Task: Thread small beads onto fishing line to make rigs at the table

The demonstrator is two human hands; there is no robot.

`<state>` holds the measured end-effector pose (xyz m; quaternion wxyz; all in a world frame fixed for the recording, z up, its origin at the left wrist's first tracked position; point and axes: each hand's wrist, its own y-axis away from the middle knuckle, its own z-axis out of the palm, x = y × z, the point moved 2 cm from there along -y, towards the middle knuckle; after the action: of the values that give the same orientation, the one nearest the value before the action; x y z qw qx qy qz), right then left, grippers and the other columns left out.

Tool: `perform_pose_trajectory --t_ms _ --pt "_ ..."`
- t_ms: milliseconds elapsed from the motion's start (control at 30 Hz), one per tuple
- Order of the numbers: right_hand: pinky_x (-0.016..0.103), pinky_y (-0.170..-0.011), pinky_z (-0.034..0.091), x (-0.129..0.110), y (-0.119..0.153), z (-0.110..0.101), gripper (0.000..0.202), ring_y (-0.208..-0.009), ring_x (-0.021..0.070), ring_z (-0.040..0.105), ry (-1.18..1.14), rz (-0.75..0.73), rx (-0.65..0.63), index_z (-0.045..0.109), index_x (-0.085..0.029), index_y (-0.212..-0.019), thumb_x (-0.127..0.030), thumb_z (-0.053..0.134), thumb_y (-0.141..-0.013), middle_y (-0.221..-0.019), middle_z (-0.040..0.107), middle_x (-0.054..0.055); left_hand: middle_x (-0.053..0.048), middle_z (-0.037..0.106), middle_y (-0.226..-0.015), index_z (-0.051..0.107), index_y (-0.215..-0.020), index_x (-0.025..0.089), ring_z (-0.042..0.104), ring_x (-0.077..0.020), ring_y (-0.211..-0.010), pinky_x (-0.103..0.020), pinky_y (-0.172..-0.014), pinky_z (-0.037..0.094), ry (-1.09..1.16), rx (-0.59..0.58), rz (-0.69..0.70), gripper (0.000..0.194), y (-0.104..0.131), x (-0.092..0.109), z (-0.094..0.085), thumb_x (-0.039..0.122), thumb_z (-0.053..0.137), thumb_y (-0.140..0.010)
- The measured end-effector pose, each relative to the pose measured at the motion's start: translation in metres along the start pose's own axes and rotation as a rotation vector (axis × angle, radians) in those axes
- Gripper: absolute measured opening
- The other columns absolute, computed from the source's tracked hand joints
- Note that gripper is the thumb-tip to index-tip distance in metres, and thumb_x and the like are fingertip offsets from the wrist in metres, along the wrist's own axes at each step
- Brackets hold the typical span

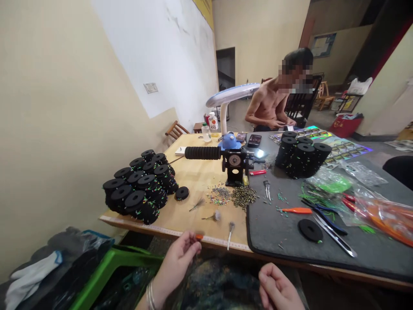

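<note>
My left hand (181,256), a bangle at its wrist, is closed in a pinch at the table's front edge. A small orange piece (199,237) shows at its fingertips; its kind is unclear. My right hand (278,287) hovers below the mat's front edge with fingers curled together; whatever they hold, if anything, cannot be made out. Small grey feathery tufts (215,215) lie on the wood beyond my left hand. Behind them are a heap of tiny brass-coloured pieces (243,197) and scattered coloured beads (219,201). A black foam disc (309,230) and tweezers (335,237) rest on the mat.
Stacked black foam spools (135,199) stand at left, more (305,155) at right. A black clamp device (235,165) and lamp (226,114) stand mid-table. Pliers (327,217), an orange-handled tool (297,210) and plastic bags (380,206) lie right. A co-worker (271,103) sits opposite.
</note>
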<state>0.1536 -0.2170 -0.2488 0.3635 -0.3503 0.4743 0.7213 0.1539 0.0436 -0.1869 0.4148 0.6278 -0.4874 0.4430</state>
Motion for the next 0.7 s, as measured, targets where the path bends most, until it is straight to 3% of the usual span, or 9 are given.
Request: perform_pose_trajectory --t_ms 67,167,300,533,700 --pt "0.012 -0.03 0.015 0.002 -0.001 0.007 0.054 -0.03 0.0027 0.026 0.005 -0.01 -0.01 0.046 -0.022 -0.073 -0.071 0.066 -0.064 -0.04 0.05 -0.008 0.0 0.061 -0.07 0.059 -0.093 0.016 0.054 -0.0124 -0.058 -0.021 -0.049 0.041 0.175 -0.109 -0.135 0.033 0.013 -0.01 0.026 0.045 0.064 -0.078" --pt "0.012 -0.028 0.02 0.004 -0.003 0.015 0.052 -0.029 0.0034 0.029 0.066 -0.017 -0.056 0.046 -0.022 -0.073 -0.07 0.065 -0.066 -0.041 0.052 -0.008 -0.002 0.063 -0.073 0.061 -0.092 0.015 0.054 -0.0119 -0.062 -0.02 -0.051 0.04 0.313 -0.219 -0.26 0.032 0.028 -0.023 0.065 0.041 0.069 -0.076" --pt "0.012 -0.028 0.02 0.005 -0.001 0.02 0.049 -0.029 0.003 0.029 0.095 0.004 -0.04 0.047 -0.021 -0.073 -0.067 0.064 -0.068 -0.041 0.053 -0.008 -0.001 0.06 -0.072 0.06 -0.085 0.015 0.056 -0.0129 -0.066 -0.019 -0.049 0.038 0.436 -0.319 -0.35 0.029 0.041 -0.032 0.097 0.039 0.071 -0.072" --pt "0.012 -0.028 0.021 0.004 0.004 0.021 0.048 -0.028 0.0029 0.031 0.135 0.008 -0.033 0.047 -0.021 -0.071 -0.064 0.066 -0.068 -0.04 0.052 -0.009 0.002 0.058 -0.069 0.057 -0.084 0.015 0.054 -0.0103 -0.062 -0.02 -0.054 0.038 0.447 -0.39 -0.375 0.022 0.046 -0.038 0.11 0.033 0.067 -0.076" --pt "0.012 -0.03 0.024 0.005 0.002 0.011 0.047 -0.031 0.0033 0.033 0.08 -0.044 0.088 0.048 -0.021 -0.075 -0.065 0.064 -0.071 -0.042 0.052 -0.01 0.003 0.056 -0.069 0.056 -0.084 0.014 0.051 -0.009 -0.059 -0.02 -0.052 0.034 0.482 -0.413 -0.379 0.022 0.048 -0.037 0.111 0.033 0.065 -0.077"
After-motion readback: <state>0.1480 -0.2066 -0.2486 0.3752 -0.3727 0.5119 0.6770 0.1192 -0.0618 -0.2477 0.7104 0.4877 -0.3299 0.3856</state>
